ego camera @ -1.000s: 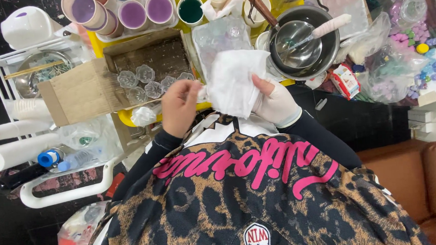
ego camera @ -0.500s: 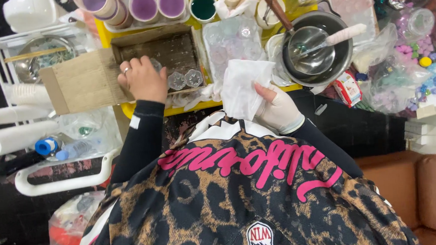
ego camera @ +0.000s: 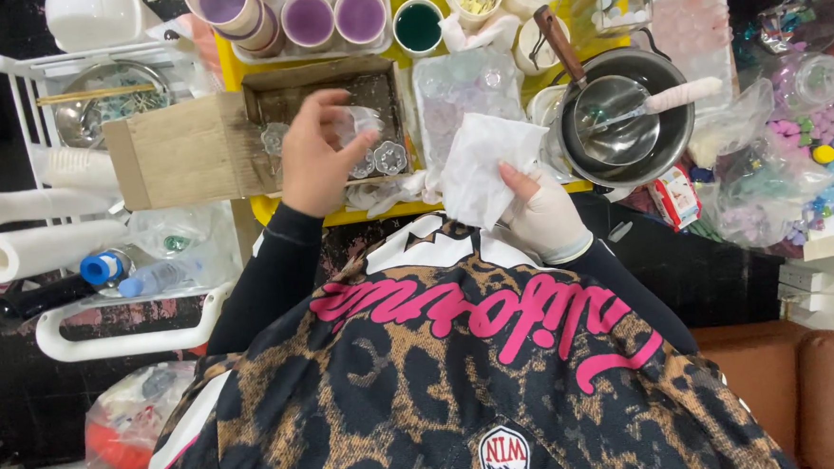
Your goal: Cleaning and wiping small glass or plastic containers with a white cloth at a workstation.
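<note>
Two hands busy: left hand (ego camera: 313, 159) just lifted a clear flower mold (ego camera: 359, 123) from the cardboard box (ego camera: 267, 90), pinching it, while right hand (ego camera: 539, 209) grips white tissue (ego camera: 480, 165).

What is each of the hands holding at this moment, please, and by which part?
The left hand pinches a small clear piece by its edge, above the cardboard box. The gloved right hand grips a white tissue by its lower right edge.
</note>
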